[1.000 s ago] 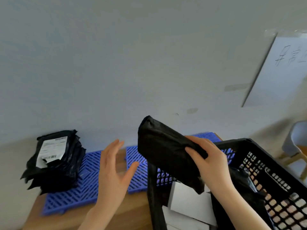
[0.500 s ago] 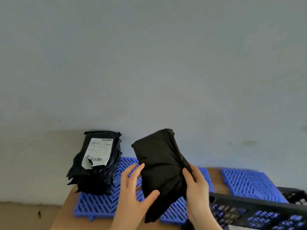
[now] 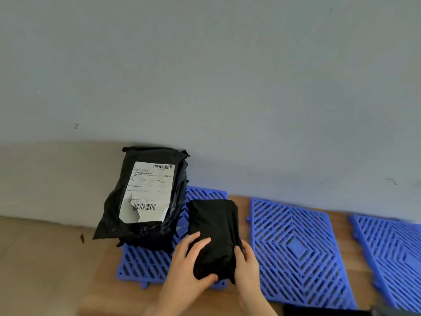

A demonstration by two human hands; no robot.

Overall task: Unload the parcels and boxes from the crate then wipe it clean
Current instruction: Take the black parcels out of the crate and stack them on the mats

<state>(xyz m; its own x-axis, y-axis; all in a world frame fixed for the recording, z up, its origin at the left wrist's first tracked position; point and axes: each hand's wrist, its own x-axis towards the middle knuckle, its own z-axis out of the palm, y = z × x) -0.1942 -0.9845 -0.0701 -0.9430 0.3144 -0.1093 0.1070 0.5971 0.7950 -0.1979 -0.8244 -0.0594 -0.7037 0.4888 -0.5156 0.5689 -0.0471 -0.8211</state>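
Observation:
A black plastic parcel [image 3: 214, 226] lies lengthwise on the left blue grid mat [image 3: 141, 263], just right of a stack of black parcels [image 3: 145, 199] whose top one bears a torn white shipping label. My left hand [image 3: 189, 267] grips the parcel's near left side, thumb under its near end. My right hand [image 3: 247, 267] holds its near right edge. Only a dark strip of the black crate [image 3: 319, 311] shows at the bottom edge.
Two more blue grid mats [image 3: 293, 252] [image 3: 391, 254] lie to the right on the wooden surface [image 3: 109, 290]. A grey wall [image 3: 205, 76] stands right behind the stack. A beige floor [image 3: 38, 258] lies to the left.
Both hands have carried the parcel from the crate leftward and lowered it onto the left mat beside the stack. The view has swung left, so the crate has nearly left the frame.

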